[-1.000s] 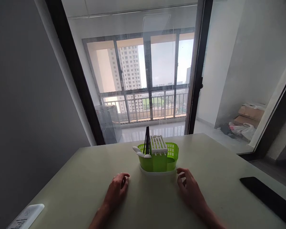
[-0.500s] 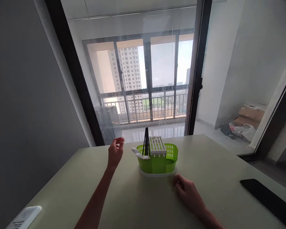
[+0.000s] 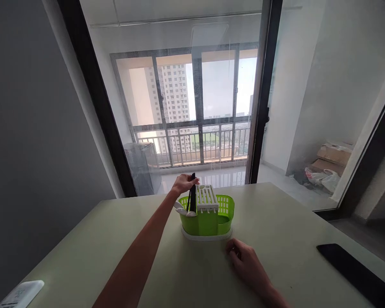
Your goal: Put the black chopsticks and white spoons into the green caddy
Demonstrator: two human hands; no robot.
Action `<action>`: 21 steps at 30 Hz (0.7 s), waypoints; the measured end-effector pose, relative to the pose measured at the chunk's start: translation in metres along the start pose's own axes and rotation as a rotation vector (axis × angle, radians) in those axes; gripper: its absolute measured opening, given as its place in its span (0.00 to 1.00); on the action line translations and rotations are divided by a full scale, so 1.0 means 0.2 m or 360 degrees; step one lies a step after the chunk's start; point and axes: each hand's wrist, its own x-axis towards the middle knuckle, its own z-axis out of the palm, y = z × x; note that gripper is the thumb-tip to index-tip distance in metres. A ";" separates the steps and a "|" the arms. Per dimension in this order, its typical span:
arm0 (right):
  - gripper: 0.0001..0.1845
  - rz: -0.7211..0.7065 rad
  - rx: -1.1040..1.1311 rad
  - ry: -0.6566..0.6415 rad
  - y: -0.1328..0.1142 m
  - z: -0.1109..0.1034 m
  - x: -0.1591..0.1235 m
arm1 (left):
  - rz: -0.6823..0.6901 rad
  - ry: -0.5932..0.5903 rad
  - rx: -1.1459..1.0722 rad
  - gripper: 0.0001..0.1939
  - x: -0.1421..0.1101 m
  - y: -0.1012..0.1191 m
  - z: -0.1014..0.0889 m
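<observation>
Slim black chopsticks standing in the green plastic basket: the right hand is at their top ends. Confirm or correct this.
Wrong hand: the head view shows the left hand at the top of the chopsticks, which do stand in the basket.

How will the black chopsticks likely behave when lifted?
The black chopsticks are probably stiff, since they show no bend. Being thin, they look light. The bunch may splay, as one slants apart from the rest inside the green basket.
</observation>
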 end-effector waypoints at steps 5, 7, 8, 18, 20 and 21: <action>0.10 -0.0029 -0.0011 0.0011 0.00 0.00 0.00 | -0.0093 -0.0087 -0.0149 0.18 -0.01 0.00 -0.02; 0.10 -0.0033 -0.0014 0.0001 -0.01 0.00 0.00 | -0.0113 -0.0052 -0.0241 0.19 -0.02 0.01 -0.05; 0.10 -0.0035 -0.0016 -0.0007 -0.01 0.00 0.00 | -0.0120 -0.0019 -0.0290 0.19 -0.01 0.02 -0.07; 0.10 -0.0010 -0.0009 -0.0010 -0.02 -0.01 -0.01 | -0.0266 0.0750 -0.0698 0.12 0.03 0.02 -0.66; 0.09 -0.0004 0.0004 -0.0019 -0.02 -0.01 -0.01 | -0.0395 0.0821 -0.0734 0.11 -0.03 -0.03 -0.83; 0.09 -0.0002 0.0011 -0.0023 -0.02 -0.01 -0.01 | -0.0476 0.0806 -0.0743 0.10 -0.09 -0.07 -0.90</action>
